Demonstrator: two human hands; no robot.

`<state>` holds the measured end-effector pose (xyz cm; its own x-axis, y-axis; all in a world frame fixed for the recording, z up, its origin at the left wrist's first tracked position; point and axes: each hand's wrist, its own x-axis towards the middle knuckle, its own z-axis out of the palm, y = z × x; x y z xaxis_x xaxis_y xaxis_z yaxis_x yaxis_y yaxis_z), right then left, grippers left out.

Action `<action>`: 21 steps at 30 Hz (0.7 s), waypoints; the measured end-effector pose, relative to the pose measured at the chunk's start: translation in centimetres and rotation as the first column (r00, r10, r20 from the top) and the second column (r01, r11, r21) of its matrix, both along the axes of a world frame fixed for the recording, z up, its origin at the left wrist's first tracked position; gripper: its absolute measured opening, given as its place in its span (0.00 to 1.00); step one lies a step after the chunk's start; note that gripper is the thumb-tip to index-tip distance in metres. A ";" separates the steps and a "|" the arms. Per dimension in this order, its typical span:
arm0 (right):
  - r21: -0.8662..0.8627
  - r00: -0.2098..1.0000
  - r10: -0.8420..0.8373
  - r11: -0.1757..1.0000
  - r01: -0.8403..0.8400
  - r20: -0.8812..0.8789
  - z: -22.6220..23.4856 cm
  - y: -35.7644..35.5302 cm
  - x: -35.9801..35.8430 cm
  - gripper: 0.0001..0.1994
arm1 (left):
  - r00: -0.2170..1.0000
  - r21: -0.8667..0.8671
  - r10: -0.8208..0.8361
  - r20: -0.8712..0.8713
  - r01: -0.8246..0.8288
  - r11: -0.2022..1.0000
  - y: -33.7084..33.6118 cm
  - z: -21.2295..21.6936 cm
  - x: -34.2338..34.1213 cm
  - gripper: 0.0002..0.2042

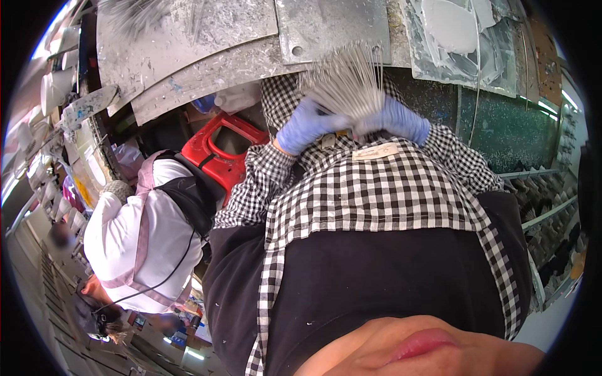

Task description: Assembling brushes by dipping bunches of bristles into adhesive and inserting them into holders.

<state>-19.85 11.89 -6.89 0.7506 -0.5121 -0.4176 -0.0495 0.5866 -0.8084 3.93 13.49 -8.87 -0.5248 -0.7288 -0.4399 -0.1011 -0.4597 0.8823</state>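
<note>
A fanned bundle of thin, pale, wire-like rods (348, 78) stands up between my hands, close to my checked apron and at the near edge of the metal-topped bench. My left hand (313, 128), in a blue-violet glove, is closed around the lower left of the bundle. On the other side, my right hand (401, 119), gloved alike, grips the lower right. The lower ends of the rods are hidden by my fingers. Their tips spread out over a grey metal plate (332, 28) with holes near its corners.
More thin rods (135, 15) lie at the bench's far left. White paste (450, 28) sits on a smeared sheet at the right. A red plastic stool (219, 144) stands left of me, beside a co-worker in white (132, 232). Racks with dark parts (545, 219) are at the right.
</note>
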 end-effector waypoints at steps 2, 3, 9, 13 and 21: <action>0.135 0.963 0.267 0.953 -0.271 0.045 1.2 -0.9 1.5 0.39 | 0.851 0.180 0.196 -0.488 -0.121 0.976 -1.3 1.0 0.5 0.54; -0.041 0.990 0.134 0.990 -0.132 0.043 -0.2 0.1 2.0 0.43 | 0.779 0.018 0.229 -0.584 -0.270 0.963 -2.4 1.1 -1.6 0.53; -0.399 0.988 0.153 0.904 -0.153 -0.034 -1.8 -2.1 -0.3 0.63 | 0.845 -0.397 -0.031 -0.535 -0.218 0.892 -5.9 7.9 -4.6 0.47; -0.857 0.991 -0.102 0.515 -0.023 -0.088 4.7 -6.2 1.6 0.58 | 0.914 -0.807 -0.016 -0.406 -0.350 0.475 -8.4 10.8 -5.1 0.40; -0.486 0.248 -0.676 0.185 -0.854 -0.694 1.0 -10.9 5.0 0.57 | 0.877 -0.969 0.477 -0.048 -0.156 0.190 -12.5 4.1 -5.2 0.26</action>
